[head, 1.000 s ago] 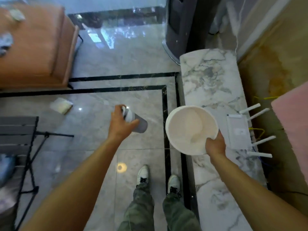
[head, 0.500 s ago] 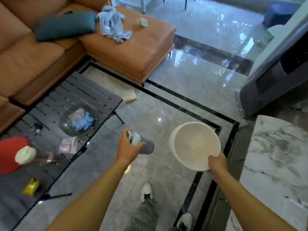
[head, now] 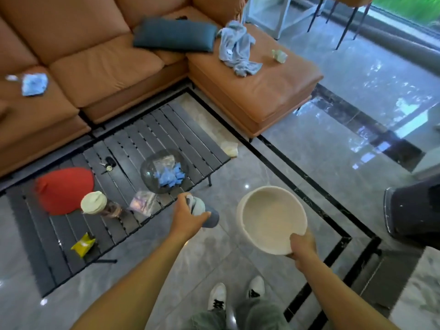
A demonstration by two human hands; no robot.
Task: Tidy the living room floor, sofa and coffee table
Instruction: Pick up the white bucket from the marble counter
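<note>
My left hand (head: 185, 216) grips a grey bottle with a pale cap (head: 204, 210), held above the floor just off the near corner of the black slatted coffee table (head: 147, 129). My right hand (head: 301, 245) holds an empty white bucket (head: 273, 217) by its near rim. On the table lie a red cushion-like object (head: 64, 189), a jar with a pale lid (head: 95, 203), a glass bowl with blue scraps (head: 164, 171), a clear plastic bag (head: 142, 202), a yellow wrapper (head: 83, 244) and keys (head: 108, 164). The orange sofa (head: 102, 67) carries a teal cushion (head: 173, 35), a grey-blue cloth (head: 235, 48), a blue packet (head: 34, 84) and a small pale scrap (head: 279, 55).
A crumpled pale bag (head: 229, 148) lies on the glossy tiled floor beside the table corner. A dark appliance base (head: 414, 213) stands at the right, with a marble surface (head: 421, 294) at the lower right. Chair legs and a white frame (head: 271, 15) stand behind the ottoman.
My view has swung left from the marble counter to the sofa and coffee table. Both hands keep their hold on the bottle and the bucket.
</note>
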